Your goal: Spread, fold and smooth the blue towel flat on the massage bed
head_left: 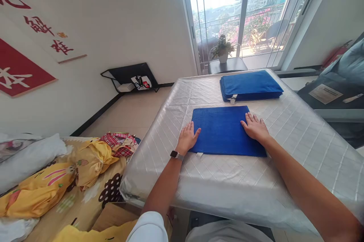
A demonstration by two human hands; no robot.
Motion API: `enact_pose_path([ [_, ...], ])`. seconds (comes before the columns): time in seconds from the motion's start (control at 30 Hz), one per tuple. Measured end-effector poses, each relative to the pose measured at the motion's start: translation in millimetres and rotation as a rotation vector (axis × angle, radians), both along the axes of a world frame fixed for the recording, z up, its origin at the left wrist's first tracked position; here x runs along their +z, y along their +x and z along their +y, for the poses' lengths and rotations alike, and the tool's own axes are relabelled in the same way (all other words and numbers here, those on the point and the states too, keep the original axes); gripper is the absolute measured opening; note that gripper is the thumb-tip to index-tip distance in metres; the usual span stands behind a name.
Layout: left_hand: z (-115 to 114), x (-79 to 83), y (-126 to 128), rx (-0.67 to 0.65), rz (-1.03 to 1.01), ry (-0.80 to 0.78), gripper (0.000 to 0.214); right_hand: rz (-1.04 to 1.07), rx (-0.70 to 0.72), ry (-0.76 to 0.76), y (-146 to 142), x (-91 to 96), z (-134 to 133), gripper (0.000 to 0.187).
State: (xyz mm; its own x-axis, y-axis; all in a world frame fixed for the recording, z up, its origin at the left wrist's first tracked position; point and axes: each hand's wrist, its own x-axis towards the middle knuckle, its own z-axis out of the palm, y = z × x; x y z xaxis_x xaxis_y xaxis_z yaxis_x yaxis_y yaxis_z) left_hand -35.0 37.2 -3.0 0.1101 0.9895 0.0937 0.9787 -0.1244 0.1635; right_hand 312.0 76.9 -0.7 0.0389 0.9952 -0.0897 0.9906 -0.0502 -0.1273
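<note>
A folded blue cloth [222, 132] lies flat on the table [167, 173], which has a silvery quilted cover. My left hand [187, 137] rests on its left edge, fingers stretched out and thumb apart; a watch is on that wrist. On the cloth's right edge lies my right hand [255, 126], palm down with the fingers spread. Neither hand grips anything. A small white tag pokes out under the cloth's near edge. Just beyond it sits a neat stack of folded blue cloths [251, 84], also with a white tag at its near side.
To the left is a bed [113, 175] with yellow clothes [42, 185] and a pillow [34, 158]. A low black rack [131, 75] stands by the wall. Behind the table, a chair [224, 65] holds a potted plant [223, 50] near the glass door. Dark bags are at right.
</note>
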Motion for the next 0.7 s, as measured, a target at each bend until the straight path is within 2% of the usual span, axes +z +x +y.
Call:
enact_pose_path([
  [0.17,-2,4.2,5,-0.016,-0.012,0.116,0.081,0.011,0.004,0.018,0,-1.0,-4,0.075],
  [0.2,-4,6.1,9,-0.058,-0.017,0.123,0.079,0.014,0.001,0.017,0,-0.2,-4,0.075],
  [0.27,-8,12.0,24,-0.222,-0.006,0.103,0.077,0.018,-0.007,0.017,-1,0.9,-4,0.074],
  [0.37,-11,23.9,65,-0.531,0.055,0.061,0.077,0.023,-0.006,0.022,-2,1.0,-5,0.073],
  [0.47,0,31.2,124,-0.675,0.079,0.073,0.076,0.024,-0.003,0.035,-2,-0.2,-5,0.072],
  [0.6,32,23.1,194,-0.627,0.045,0.049,0.074,-0.01,0.039,0.078,2,-2.6,-9,0.067],
  [0.7,46,10.8,215,-0.542,0.006,0.015,0.075,-0.023,0.048,0.106,3,-3.9,-10,0.066],
])
